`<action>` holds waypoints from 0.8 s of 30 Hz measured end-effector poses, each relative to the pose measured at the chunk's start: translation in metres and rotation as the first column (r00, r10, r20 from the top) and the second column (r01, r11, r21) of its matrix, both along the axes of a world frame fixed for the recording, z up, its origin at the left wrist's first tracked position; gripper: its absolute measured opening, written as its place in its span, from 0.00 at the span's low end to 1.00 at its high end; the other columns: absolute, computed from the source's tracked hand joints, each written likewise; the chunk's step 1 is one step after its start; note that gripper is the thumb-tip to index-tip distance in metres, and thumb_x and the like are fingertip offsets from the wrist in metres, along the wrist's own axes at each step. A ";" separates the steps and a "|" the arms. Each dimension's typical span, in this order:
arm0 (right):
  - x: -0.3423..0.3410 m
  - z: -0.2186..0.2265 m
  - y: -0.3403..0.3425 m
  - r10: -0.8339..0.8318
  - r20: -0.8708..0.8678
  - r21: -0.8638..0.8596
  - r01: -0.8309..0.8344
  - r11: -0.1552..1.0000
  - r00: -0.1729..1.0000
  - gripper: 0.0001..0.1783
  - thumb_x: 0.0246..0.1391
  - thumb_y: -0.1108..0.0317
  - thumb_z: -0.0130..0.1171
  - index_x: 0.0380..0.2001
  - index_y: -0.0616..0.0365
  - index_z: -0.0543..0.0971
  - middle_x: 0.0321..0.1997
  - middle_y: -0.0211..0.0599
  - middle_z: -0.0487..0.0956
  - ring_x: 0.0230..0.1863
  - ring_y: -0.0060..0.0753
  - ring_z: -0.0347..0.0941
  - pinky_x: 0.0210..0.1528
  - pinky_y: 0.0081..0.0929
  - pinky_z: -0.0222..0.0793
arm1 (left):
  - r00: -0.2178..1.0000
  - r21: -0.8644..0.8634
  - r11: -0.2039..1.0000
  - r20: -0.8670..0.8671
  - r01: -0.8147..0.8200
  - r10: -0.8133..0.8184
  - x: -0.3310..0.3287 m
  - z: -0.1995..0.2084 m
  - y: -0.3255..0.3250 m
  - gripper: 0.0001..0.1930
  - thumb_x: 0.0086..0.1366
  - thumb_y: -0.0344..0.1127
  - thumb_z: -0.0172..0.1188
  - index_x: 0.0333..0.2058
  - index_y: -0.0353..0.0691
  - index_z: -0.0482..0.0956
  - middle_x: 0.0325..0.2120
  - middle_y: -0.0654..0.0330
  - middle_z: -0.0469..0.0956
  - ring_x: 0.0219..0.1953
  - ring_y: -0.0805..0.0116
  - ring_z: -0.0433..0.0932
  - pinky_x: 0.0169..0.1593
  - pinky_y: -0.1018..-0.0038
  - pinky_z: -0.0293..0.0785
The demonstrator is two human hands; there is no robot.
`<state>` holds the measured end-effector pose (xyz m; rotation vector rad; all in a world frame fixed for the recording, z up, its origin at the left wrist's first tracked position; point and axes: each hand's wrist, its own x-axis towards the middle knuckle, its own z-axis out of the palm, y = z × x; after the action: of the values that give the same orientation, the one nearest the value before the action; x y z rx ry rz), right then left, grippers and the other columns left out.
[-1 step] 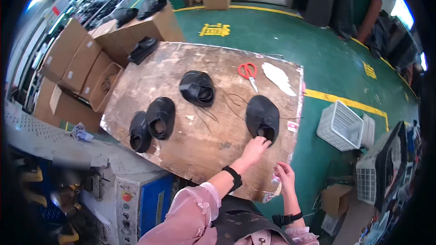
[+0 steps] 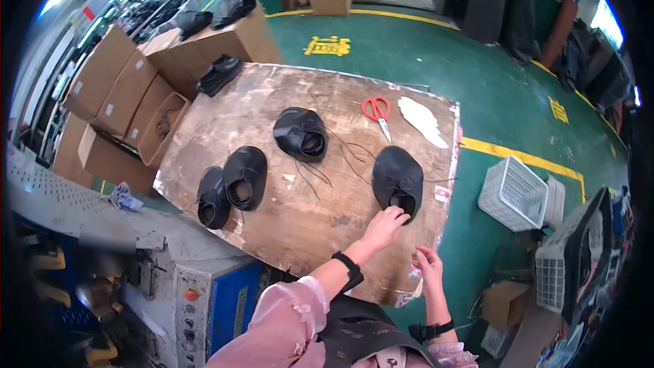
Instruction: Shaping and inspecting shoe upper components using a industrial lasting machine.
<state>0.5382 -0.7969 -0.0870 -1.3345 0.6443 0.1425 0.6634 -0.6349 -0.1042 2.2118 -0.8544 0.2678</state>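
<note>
A black shoe upper (image 2: 397, 172) lies on the right part of the worn wooden table, its opening toward me. My left hand (image 2: 385, 226) grips the rim of that opening, some fingertips hidden inside it. At the table's right front edge, apart from the upper, my right hand (image 2: 428, 266) is raised with thumb and fingers pinched; whatever they hold is too small to make out. Another black upper (image 2: 300, 133) with long loose laces sits mid-table. Two more, one black upper (image 2: 246, 176) and a smaller black upper (image 2: 212, 197), stand side by side at the left.
Red-handled scissors (image 2: 377, 114) and a white flat piece (image 2: 422, 121) lie on the table (image 2: 320, 221) beyond the right upper. A black shoe (image 2: 219, 75) rests at its far left corner. Cardboard boxes (image 2: 122, 99) flank the left; a white plastic basket (image 2: 512, 192) stands on the right floor.
</note>
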 end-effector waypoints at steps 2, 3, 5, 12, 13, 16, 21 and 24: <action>0.006 -0.004 0.000 0.038 -0.016 0.004 -0.038 0.999 0.999 0.12 0.55 0.70 0.56 0.43 0.61 0.75 0.34 0.36 0.77 0.33 0.21 0.73 0.36 0.17 0.70 | 1.000 -0.022 1.000 0.020 -0.010 0.011 0.018 0.007 0.025 0.15 0.50 0.29 0.54 0.39 0.40 0.76 0.43 0.54 0.73 0.45 0.58 0.71 0.41 0.63 0.71; 0.008 -0.007 0.003 0.069 -0.029 0.003 -0.069 0.998 0.997 0.12 0.55 0.70 0.56 0.42 0.61 0.75 0.34 0.35 0.77 0.33 0.21 0.73 0.36 0.17 0.70 | 0.992 0.029 0.991 -0.003 -0.128 0.129 0.031 0.008 0.047 0.14 0.51 0.29 0.54 0.39 0.40 0.76 0.43 0.54 0.72 0.45 0.57 0.71 0.41 0.63 0.71; 0.010 -0.013 0.016 0.113 0.005 0.023 -0.113 0.993 0.994 0.10 0.55 0.70 0.55 0.41 0.60 0.76 0.33 0.33 0.77 0.33 0.20 0.73 0.35 0.17 0.70 | 0.908 0.190 0.888 0.084 -0.419 0.410 0.061 0.001 0.103 0.14 0.52 0.29 0.53 0.39 0.40 0.75 0.42 0.54 0.73 0.44 0.57 0.71 0.41 0.63 0.71; 0.021 -0.020 0.041 0.237 -0.041 0.107 -0.232 0.967 0.971 0.10 0.56 0.69 0.55 0.40 0.60 0.76 0.32 0.32 0.77 0.32 0.21 0.73 0.36 0.19 0.71 | 0.791 0.597 0.576 0.173 -0.558 0.586 0.124 -0.027 0.204 0.11 0.47 0.30 0.56 0.33 0.41 0.74 0.32 0.56 0.71 0.37 0.58 0.71 0.37 0.65 0.71; 0.025 -0.015 0.045 0.260 -0.040 0.109 -0.254 0.961 0.965 0.09 0.56 0.69 0.54 0.40 0.59 0.76 0.31 0.32 0.77 0.32 0.21 0.73 0.36 0.19 0.71 | 0.825 0.629 0.575 0.204 -0.523 0.528 0.124 -0.028 0.208 0.09 0.47 0.31 0.56 0.30 0.42 0.74 0.30 0.57 0.70 0.37 0.59 0.71 0.35 0.65 0.70; 0.038 -0.013 0.057 0.323 -0.011 0.112 -0.320 0.941 0.946 0.10 0.56 0.69 0.55 0.40 0.59 0.76 0.31 0.32 0.77 0.32 0.21 0.73 0.36 0.19 0.71 | 0.851 0.624 0.594 0.257 -0.508 0.458 0.109 -0.031 0.211 0.06 0.47 0.32 0.57 0.27 0.44 0.75 0.26 0.60 0.70 0.35 0.61 0.71 0.34 0.66 0.69; 0.068 -0.007 0.109 0.488 0.061 0.098 -0.492 0.865 0.871 0.11 0.56 0.68 0.54 0.42 0.59 0.75 0.33 0.32 0.78 0.33 0.21 0.73 0.36 0.20 0.70 | 0.872 0.542 0.693 0.189 -0.476 0.451 0.082 -0.011 0.210 0.03 0.50 0.32 0.54 0.26 0.45 0.75 0.27 0.60 0.72 0.35 0.62 0.72 0.36 0.66 0.67; 0.083 0.003 0.128 0.503 0.132 -0.024 -0.504 0.863 0.854 0.16 0.57 0.68 0.54 0.48 0.59 0.72 0.42 0.35 0.77 0.42 0.26 0.73 0.44 0.23 0.68 | 0.846 -0.060 0.843 -0.033 -0.534 0.533 0.049 0.028 0.178 0.08 0.48 0.33 0.62 0.25 0.38 0.73 0.24 0.56 0.70 0.29 0.57 0.70 0.31 0.67 0.68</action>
<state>0.6214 -0.6692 -0.0839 -1.4654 0.1639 0.4782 0.7121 -0.4568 -0.0761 2.3443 -0.1908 0.5349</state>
